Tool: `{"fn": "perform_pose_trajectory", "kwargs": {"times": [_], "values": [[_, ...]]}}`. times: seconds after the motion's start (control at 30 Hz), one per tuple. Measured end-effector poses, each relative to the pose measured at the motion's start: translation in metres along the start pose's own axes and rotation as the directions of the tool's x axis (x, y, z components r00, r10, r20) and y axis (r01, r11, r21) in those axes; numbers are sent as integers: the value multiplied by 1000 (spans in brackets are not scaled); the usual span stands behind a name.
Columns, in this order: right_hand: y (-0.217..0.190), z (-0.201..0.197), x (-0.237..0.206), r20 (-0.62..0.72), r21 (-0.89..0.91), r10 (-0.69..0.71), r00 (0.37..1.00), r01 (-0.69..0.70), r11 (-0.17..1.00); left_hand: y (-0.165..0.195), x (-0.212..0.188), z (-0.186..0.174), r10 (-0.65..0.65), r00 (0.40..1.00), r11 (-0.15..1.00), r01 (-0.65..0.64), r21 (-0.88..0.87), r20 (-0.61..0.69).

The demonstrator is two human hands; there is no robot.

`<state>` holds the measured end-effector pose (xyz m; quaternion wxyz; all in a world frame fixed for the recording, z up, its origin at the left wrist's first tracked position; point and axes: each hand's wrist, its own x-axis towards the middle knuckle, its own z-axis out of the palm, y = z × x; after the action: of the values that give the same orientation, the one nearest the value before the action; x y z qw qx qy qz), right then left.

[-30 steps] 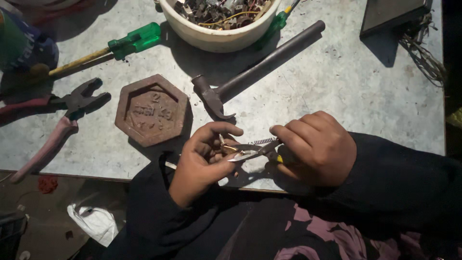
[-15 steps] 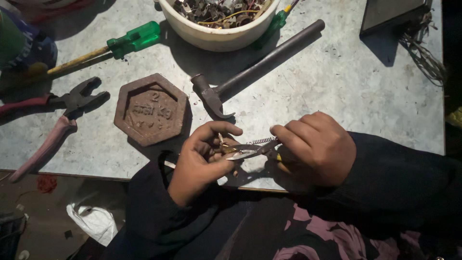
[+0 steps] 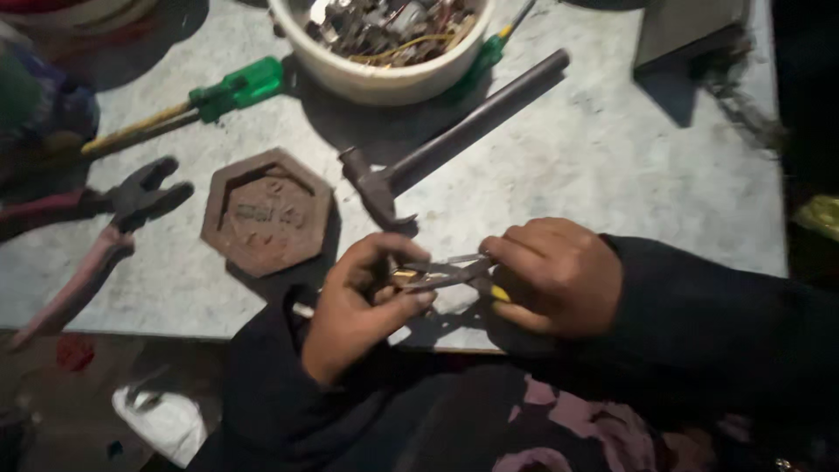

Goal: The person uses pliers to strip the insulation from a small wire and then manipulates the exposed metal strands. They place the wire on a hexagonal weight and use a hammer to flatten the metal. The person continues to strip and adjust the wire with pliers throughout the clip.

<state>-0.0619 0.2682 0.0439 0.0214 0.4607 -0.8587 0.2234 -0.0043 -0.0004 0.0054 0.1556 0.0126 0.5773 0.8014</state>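
**Two hands work a small metal piece with pliers at the counter's near edge**

The grey counter (image 3: 612,166) fills most of the view. At its far edge stands a white bowl (image 3: 384,79) full of mixed scrap and wire. A dark hammer (image 3: 454,140) lies diagonally just near the bowl, head toward the left. Left of the hammer head rests a rusty hexagonal weight (image 3: 266,210). Farther left lie red-handled pliers (image 3: 96,236), and beyond them a green-handled screwdriver (image 3: 192,105).

At the near edge, the right hand (image 3: 559,275) is closed around the yellow-tipped handles of needle-nose pliers (image 3: 450,273), whose tips point left. The left hand (image 3: 358,306) pinches a small brassy piece (image 3: 404,278) between thumb and fingertips, right at the plier tips; whether the tips grip it cannot be told.
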Motion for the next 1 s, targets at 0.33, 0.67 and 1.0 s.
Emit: {"fn": "perform_pose_trajectory", "kwargs": {"times": [0.33, 0.67, 1.0], "values": [[-1, -13, -8, -9, 32, -77, 997, 77, 997, -2, 1, 21, 29, 990, 995, -15, 103, -138], [-17, -17, 4, -131, -163, -59, 990, 37, 986, -2, -12, 32, 267, 949, 962, -252, 103, -169], [-5, -13, 16, -134, -205, -157, 978, 128, 970, -8, -14, 25, 258, 960, 956, -238, 171, -111]]}}
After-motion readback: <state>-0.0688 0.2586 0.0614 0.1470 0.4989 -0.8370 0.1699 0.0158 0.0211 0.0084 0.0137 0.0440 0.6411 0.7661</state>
